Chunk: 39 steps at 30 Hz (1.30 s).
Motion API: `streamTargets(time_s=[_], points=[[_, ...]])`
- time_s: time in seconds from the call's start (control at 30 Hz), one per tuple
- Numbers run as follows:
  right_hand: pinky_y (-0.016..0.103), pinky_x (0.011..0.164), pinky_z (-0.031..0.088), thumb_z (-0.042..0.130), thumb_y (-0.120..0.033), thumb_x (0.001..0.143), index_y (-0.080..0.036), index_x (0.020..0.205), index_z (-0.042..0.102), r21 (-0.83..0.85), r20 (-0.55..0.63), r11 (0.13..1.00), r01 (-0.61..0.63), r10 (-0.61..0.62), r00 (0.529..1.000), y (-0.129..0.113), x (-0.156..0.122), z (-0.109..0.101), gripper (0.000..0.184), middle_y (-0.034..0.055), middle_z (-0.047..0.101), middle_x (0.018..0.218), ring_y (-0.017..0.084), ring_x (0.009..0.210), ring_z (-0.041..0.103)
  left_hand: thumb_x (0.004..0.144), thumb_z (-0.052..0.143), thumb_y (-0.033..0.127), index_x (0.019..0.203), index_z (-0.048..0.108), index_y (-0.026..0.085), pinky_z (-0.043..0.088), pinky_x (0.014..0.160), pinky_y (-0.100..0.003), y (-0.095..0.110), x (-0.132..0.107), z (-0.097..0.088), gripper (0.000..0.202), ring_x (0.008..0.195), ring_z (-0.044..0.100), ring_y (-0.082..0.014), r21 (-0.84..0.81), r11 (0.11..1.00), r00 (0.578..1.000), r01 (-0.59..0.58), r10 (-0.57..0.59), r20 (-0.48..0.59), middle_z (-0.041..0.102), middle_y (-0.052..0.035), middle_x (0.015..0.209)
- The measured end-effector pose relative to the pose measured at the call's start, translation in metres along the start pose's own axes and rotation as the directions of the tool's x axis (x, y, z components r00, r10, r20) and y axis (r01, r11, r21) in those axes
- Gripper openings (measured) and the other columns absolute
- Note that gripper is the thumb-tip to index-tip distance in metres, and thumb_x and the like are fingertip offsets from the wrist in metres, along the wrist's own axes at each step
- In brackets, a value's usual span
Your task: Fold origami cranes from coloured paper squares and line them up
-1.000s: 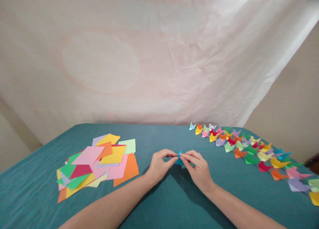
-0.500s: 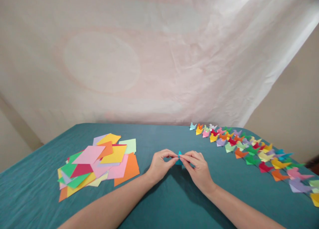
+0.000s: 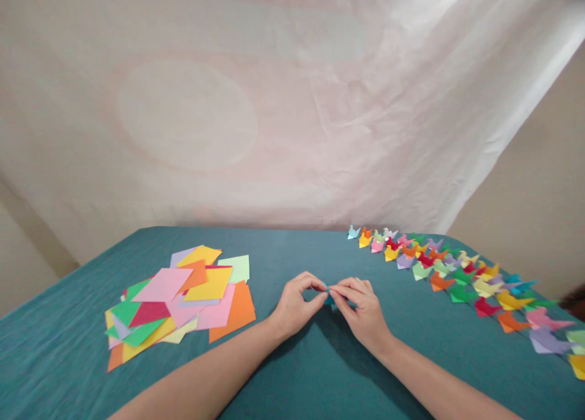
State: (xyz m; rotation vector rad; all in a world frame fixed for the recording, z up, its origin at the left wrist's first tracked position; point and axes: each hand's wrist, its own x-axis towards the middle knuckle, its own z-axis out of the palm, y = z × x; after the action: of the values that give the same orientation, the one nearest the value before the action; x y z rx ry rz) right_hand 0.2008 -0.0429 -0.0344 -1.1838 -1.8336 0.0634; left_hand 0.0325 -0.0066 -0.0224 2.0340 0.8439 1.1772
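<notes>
A small folded piece of blue paper [image 3: 329, 299] is pinched between both hands over the middle of the table, mostly covered by the fingers. My left hand [image 3: 297, 303] grips it from the left with thumb and forefinger. From the right, my right hand [image 3: 361, 307] pinches it the same way, the fingertips of the two hands almost meeting. Only a sliver of blue shows between and below the fingertips, so its exact folded shape is hidden.
A loose pile of coloured paper squares [image 3: 208, 284] lies on the left of the green-covered table [image 3: 292, 371]. Rows of small folded paper birds [image 3: 487, 288] in many colours run along the right side. Behind the table hangs a pale cloth [image 3: 283, 115].
The blue paper's pointed tip, upright above the fingers before, no longer stands up there. My left fingertips have shifted slightly on the paper; the right hand is nearly still.
</notes>
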Motion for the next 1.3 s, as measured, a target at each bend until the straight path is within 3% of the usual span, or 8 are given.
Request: streamTargets(time_s=[0.23,0.43,0.87,1.0,1.07,1.2,1.3], points=[[0.032,0.072,0.038,0.054,-0.028,0.086,-0.026,0.09,0.069,0.114,0.015,0.988,-0.106,0.105,0.994,0.0002,0.0001,0.0,0.016,0.0009,0.066,0.08,0.017,0.076,0.059,0.078,0.06,0.02,0.082,0.067,0.018,0.044,0.076,-0.025,-0.003,0.0004,0.0009,0.008,0.079,0.058,-0.0142,0.021,1.0,0.999,0.019,-0.02,0.047,0.061,-0.0024,0.081],[0.033,0.076,0.039,0.054,-0.031,0.086,-0.024,0.086,0.069,0.17,0.053,0.972,-0.164,0.157,0.986,-0.002,0.0015,-0.0008,0.016,0.0012,0.066,0.081,0.018,0.077,0.059,0.079,0.059,0.023,0.073,0.065,0.017,0.043,0.071,-0.025,-0.0029,0.0002,0.0015,0.01,0.073,0.055,-0.0134,0.049,0.998,0.998,0.035,-0.037,0.043,0.059,-0.0016,0.074],[0.032,0.072,0.039,0.058,-0.029,0.083,-0.024,0.08,0.07,0.18,0.063,0.973,-0.148,0.138,0.988,-0.0012,0.0015,0.0005,0.013,0.0012,0.066,0.078,0.017,0.075,0.059,0.079,0.059,0.022,0.075,0.068,0.019,0.042,0.07,-0.024,-0.0059,-0.0014,0.0033,0.01,0.073,0.055,-0.0134,0.06,0.997,0.997,0.038,-0.042,0.066,0.057,-0.001,0.074],[0.033,0.073,0.04,0.058,-0.029,0.083,-0.025,0.081,0.07,0.179,0.036,0.976,-0.124,0.12,0.992,-0.0018,0.0015,-0.0002,0.013,0.0012,0.066,0.077,0.017,0.075,0.059,0.074,0.063,0.019,0.077,0.063,0.018,0.043,0.072,-0.025,-0.0064,-0.0003,0.0028,0.003,0.076,0.054,-0.0139,0.064,0.998,0.999,0.029,-0.028,-0.015,0.057,-0.0004,0.078],[0.033,0.073,0.042,0.057,-0.03,0.083,-0.025,0.083,0.071,0.197,0.019,0.974,-0.111,0.11,0.994,-0.0017,0.0019,-0.0003,0.014,0.0016,0.066,0.077,0.017,0.075,0.059,0.071,0.067,0.019,0.083,0.062,0.019,0.043,0.076,-0.027,-0.0064,0.0006,0.0018,0.013,0.081,0.055,-0.0154,0.073,0.997,0.998,0.018,-0.013,-0.058,0.059,-0.0012,0.084],[0.032,0.071,0.045,0.057,-0.032,0.083,-0.023,0.082,0.071,0.272,0.008,0.954,-0.129,0.131,0.991,-0.0014,0.0025,-0.0001,0.016,0.0027,0.066,0.076,0.018,0.074,0.059,0.074,0.067,0.022,0.088,0.066,0.022,0.04,0.087,-0.032,-0.0069,0.0016,0.0002,0.014,0.093,0.054,-0.0181,0.078,0.997,1.0,-0.021,0.022,-0.009,0.063,-0.0033,0.092],[0.032,0.07,0.046,0.057,-0.031,0.083,-0.023,0.083,0.071,0.304,0.027,0.937,-0.171,0.171,0.985,-0.0014,0.0023,-0.0001,0.016,0.003,0.065,0.076,0.017,0.073,0.059,0.076,0.066,0.026,0.081,0.068,0.023,0.041,0.085,-0.032,-0.0078,0.0017,0.0007,0.007,0.09,0.056,-0.0179,0.09,0.996,1.0,-0.015,0.015,0.008,0.065,-0.0029,0.087]])
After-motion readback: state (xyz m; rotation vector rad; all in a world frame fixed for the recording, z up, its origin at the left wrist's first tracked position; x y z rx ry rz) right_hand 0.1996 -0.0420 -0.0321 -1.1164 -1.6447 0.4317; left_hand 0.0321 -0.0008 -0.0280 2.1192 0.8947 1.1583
